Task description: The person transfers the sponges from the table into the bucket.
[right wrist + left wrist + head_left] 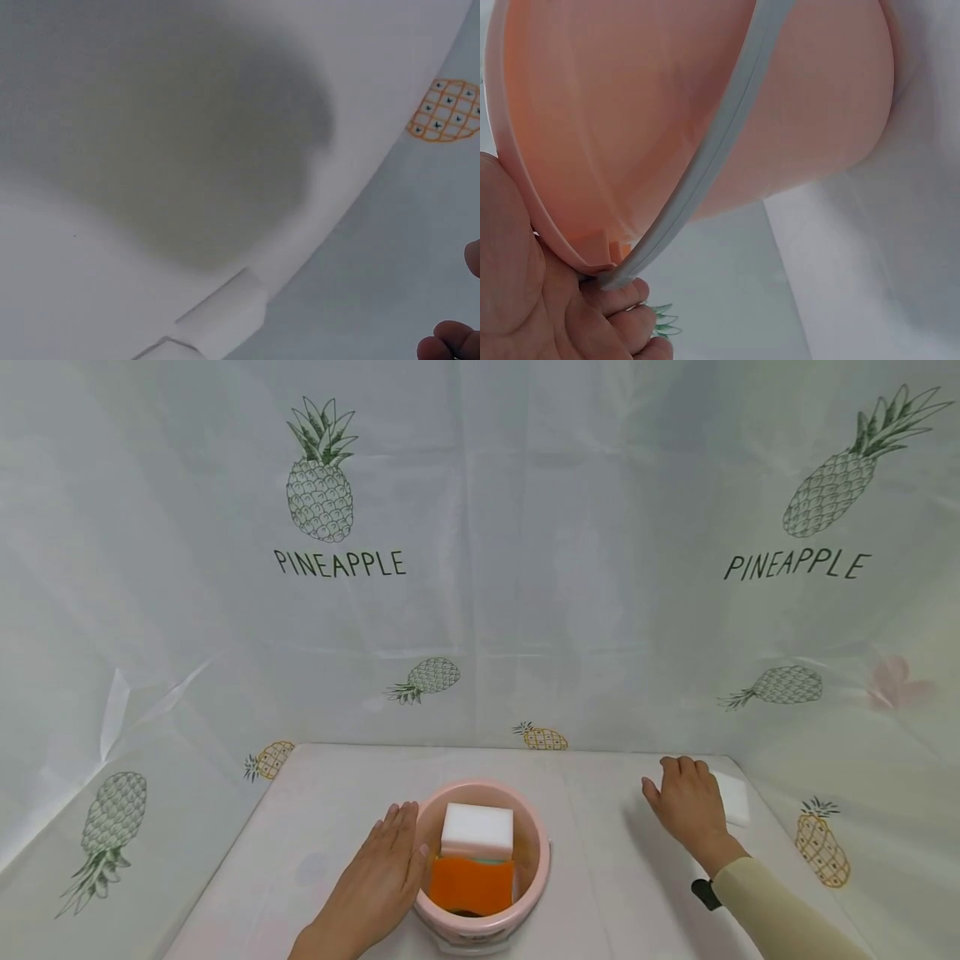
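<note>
A pink bucket (pixel 537 881) stands at the front middle of the table, a white block-shaped sponge (pixel 477 828) and an orange sponge (pixel 472 885) inside. My left hand (pixel 378 877) lies against the bucket's left rim, fingers straight and together in the head view. From the left wrist, its fingertips (pixel 630 322) show beside the joint of the grey handle (pixel 697 176). Over the table's right side hovers my right hand (pixel 686 802), fingers loosely bent, holding nothing. A white block (pixel 735 799) lies just beyond it, partly hidden by the hand; the right wrist view shows white blocks (pixel 225 311) near the table edge.
The white table (pixel 337 785) ends at a pale curtain (pixel 540 610) printed with pineapples, which hangs behind and along both sides. A small black object (pixel 705 894) shows beside the right sleeve (pixel 772 910). A soft shadow falls on the table below the right arm.
</note>
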A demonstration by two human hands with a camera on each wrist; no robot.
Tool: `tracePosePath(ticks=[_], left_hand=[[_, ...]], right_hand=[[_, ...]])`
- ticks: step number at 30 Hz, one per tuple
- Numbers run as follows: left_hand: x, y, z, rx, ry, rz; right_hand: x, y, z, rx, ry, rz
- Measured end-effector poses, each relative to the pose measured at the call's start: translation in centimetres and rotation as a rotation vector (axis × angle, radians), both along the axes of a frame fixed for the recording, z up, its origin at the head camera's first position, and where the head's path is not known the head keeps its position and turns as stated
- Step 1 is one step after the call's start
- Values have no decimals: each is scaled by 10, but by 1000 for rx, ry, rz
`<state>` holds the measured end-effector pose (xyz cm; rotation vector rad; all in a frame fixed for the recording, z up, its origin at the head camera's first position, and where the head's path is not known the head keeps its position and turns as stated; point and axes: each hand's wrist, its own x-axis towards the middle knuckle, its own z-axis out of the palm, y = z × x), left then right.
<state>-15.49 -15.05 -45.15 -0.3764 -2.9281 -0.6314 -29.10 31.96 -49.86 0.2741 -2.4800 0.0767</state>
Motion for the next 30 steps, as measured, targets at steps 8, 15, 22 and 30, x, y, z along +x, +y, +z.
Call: tracePosePath(ticks=[8, 15, 22, 30], left_hand=[[1, -2, 2, 9, -11, 6], [1, 0, -1, 13, -15, 2], [-1, 0, -2, -17, -8, 29], [-2, 2, -4, -2, -32, 33]], right_hand=[[-8, 22, -12, -56, -224, -112], [-13, 42, -22, -52, -336, -177], [-21, 50, -29, -47, -362, -195], [-27, 53, -34, -35, -418, -194]])
